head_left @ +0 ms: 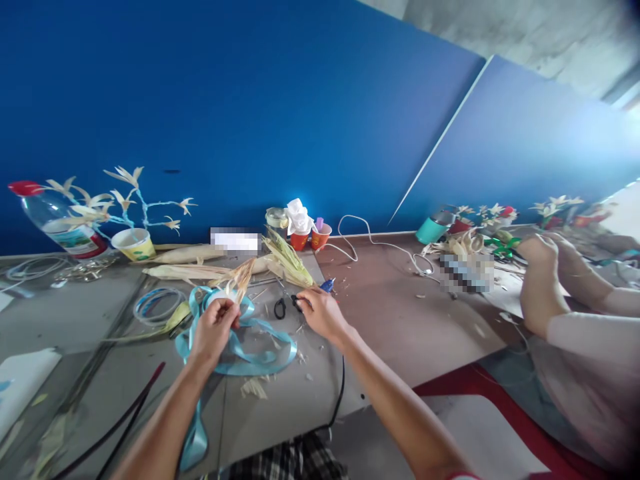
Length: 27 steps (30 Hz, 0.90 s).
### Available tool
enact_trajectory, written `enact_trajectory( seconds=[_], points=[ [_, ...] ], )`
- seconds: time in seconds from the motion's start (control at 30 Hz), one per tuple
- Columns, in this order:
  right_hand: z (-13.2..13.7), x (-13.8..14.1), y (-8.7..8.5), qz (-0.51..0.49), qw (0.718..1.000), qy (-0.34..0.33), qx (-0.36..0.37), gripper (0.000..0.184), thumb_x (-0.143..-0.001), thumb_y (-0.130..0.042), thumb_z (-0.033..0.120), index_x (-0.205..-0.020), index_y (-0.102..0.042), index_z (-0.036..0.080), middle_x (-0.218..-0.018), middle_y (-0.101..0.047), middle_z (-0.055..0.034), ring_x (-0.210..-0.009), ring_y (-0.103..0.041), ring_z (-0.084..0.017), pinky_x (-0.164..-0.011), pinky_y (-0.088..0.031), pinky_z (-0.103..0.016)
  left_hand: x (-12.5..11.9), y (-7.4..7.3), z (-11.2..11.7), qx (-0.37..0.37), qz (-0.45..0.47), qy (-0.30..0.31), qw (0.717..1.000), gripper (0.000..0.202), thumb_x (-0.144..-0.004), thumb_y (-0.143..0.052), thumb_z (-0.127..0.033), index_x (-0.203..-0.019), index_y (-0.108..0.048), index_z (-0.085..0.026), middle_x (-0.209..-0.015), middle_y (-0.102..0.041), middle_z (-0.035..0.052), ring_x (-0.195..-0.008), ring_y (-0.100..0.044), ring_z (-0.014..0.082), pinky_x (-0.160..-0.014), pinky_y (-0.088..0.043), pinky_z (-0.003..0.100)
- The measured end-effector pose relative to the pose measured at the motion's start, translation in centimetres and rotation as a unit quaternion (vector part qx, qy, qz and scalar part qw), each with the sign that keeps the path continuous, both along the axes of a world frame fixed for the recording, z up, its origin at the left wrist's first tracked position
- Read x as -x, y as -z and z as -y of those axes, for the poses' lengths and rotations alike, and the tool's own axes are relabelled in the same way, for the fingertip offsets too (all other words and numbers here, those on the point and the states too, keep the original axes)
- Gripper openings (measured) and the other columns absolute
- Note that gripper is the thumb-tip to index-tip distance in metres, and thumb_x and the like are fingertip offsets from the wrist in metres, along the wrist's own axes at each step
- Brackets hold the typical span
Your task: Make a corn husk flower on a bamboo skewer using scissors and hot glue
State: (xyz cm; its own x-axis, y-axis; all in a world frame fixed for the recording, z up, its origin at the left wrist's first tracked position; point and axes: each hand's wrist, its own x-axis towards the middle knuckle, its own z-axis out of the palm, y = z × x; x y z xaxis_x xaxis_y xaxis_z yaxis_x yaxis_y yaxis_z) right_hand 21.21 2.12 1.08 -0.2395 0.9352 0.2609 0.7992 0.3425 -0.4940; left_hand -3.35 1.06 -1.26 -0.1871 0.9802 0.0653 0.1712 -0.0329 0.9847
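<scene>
My left hand (216, 328) is closed in a pinch on a strip of dried corn husk (243, 277), which points up from the fingertips. Loose loops of light-blue ribbon (260, 367) lie around and under that hand. To the right, my right hand (323, 312) has its fingers at the black handles of a pair of scissors (280, 308) on the table; its fingertips cover one handle in part. Just beyond the right hand is a blue tool tip (327, 285), possibly a glue gun, mostly hidden. A corn husk bundle (290, 261) lies behind both hands.
A red-capped bottle (65, 223) and a yellow cup (134, 245) with husk flowers stand at the back left. Red cups (300, 240) are by the blue wall. A white cable (380, 243) crosses the table (370, 320). Another person's hands (545, 280) are at right.
</scene>
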Motion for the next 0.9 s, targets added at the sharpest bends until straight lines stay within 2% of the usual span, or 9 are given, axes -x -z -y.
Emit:
enact_trajectory(
  seconds=[0.1, 0.2, 0.43, 0.57, 0.67, 0.73, 0.77, 0.83, 0.9],
  points=[
    [-1.1, 2.7, -0.1, 0.141, 0.989, 0.040, 0.035, 0.025, -0.086, -0.051, 0.030, -0.102, -0.064, 0.016, -0.105, -0.067, -0.0139, -0.099, -0.061, -0.024, -0.086, -0.042, -0.035, 0.2, 0.2, -0.1, -0.003, -0.005, -0.008, 1.000, 0.020, -0.071, -0.061, -0.040, -0.073, -0.053, -0.021, -0.054, -0.056, -0.0048, -0.051, -0.052, 0.0138, -0.056, -0.040, 0.026],
    [-2.0, 4.8, 0.0, 0.242, 0.964, 0.051, 0.094, 0.035, -0.078, -0.060, 0.039, -0.099, -0.065, 0.011, -0.100, -0.068, -0.0194, -0.101, -0.060, -0.030, -0.088, -0.038, -0.040, 0.4, 0.2, -0.2, -0.012, -0.014, -0.016, 1.000, 0.018, -0.072, -0.060, -0.038, -0.073, -0.053, -0.021, -0.052, -0.056, -0.0047, -0.051, -0.052, 0.0139, -0.056, -0.040, 0.026],
    [-2.4, 5.7, 0.5, 0.249, 0.960, 0.062, 0.114, 0.028, -0.079, -0.053, 0.025, -0.100, -0.062, 0.008, -0.093, -0.070, -0.0184, -0.091, -0.065, -0.029, -0.084, -0.039, -0.038, 0.2, -0.2, 0.0, -0.021, -0.001, -0.025, 0.999, 0.016, -0.073, -0.059, -0.035, -0.072, -0.053, -0.021, -0.050, -0.055, -0.0050, -0.049, -0.053, 0.0134, -0.055, -0.040, 0.025],
    [-1.5, 4.5, -0.5, 0.168, 0.972, 0.072, 0.149, 0.033, -0.079, -0.053, 0.030, -0.105, -0.061, 0.010, -0.097, -0.069, -0.0173, -0.094, -0.063, -0.029, -0.081, -0.041, -0.036, 0.4, 0.0, 0.0, -0.017, 0.014, -0.034, 0.999, 0.017, -0.072, -0.061, -0.035, -0.072, -0.053, -0.021, -0.052, -0.056, -0.0049, -0.050, -0.053, 0.0129, -0.055, -0.041, 0.024],
    [-0.3, 2.9, -0.9, -0.039, 0.974, 0.071, 0.214, 0.033, -0.075, -0.055, 0.026, -0.105, -0.062, 0.016, -0.088, -0.069, -0.0084, -0.083, -0.062, -0.022, -0.072, -0.042, -0.031, 0.5, 0.3, -0.2, -0.012, 0.035, -0.036, 0.999, 0.018, -0.072, -0.062, -0.036, -0.073, -0.054, -0.020, -0.052, -0.056, -0.0046, -0.051, -0.052, 0.0126, -0.055, -0.041, 0.024],
    [0.4, 1.9, -0.7, -0.239, 0.931, 0.041, 0.272, 0.027, -0.072, -0.057, 0.025, -0.097, -0.063, 0.016, -0.078, -0.066, -0.0033, -0.071, -0.059, -0.016, -0.065, -0.041, -0.026, 0.5, 0.4, -0.2, -0.006, 0.062, -0.035, 0.997, 0.019, -0.071, -0.062, -0.037, -0.073, -0.054, -0.020, -0.053, -0.056, -0.0044, -0.051, -0.052, 0.0125, -0.055, -0.041, 0.024],
    [0.8, 1.4, -0.6, -0.335, 0.891, 0.023, 0.305, 0.023, -0.071, -0.059, 0.027, -0.091, -0.063, 0.016, -0.073, -0.064, -0.0016, -0.066, -0.057, -0.013, -0.061, -0.040, -0.024, 0.5, 0.4, -0.2, -0.001, 0.075, -0.035, 0.997, 0.021, -0.071, -0.063, -0.038, -0.074, -0.054, -0.020, -0.054, -0.057, -0.0043, -0.051, -0.052, 0.0124, -0.055, -0.041, 0.024],
    [1.2, 0.8, -0.2, -0.482, 0.790, -0.004, 0.378, 0.022, -0.068, -0.066, 0.031, -0.083, -0.061, 0.015, -0.068, -0.061, 0.0001, -0.058, -0.052, -0.010, -0.054, -0.036, -0.021, 0.4, 0.3, -0.2, 0.008, 0.088, -0.036, 0.995, 0.023, -0.070, -0.064, -0.040, -0.074, -0.054, -0.020, -0.056, -0.057, -0.0039, -0.052, -0.052, 0.0124, -0.056, -0.042, 0.025],
    [1.5, 0.5, 0.2, -0.556, 0.697, -0.017, 0.452, 0.028, -0.063, -0.072, 0.032, -0.083, -0.060, 0.015, -0.068, -0.062, -0.0009, -0.054, -0.050, -0.008, -0.050, -0.032, -0.019, 0.2, 0.1, -0.2, 0.012, 0.083, -0.035, 0.996, 0.024, -0.069, -0.064, -0.041, -0.073, -0.054, -0.020, -0.057, -0.057, -0.0038, -0.052, -0.052, 0.0124, -0.056, -0.042, 0.025]
  ],
)
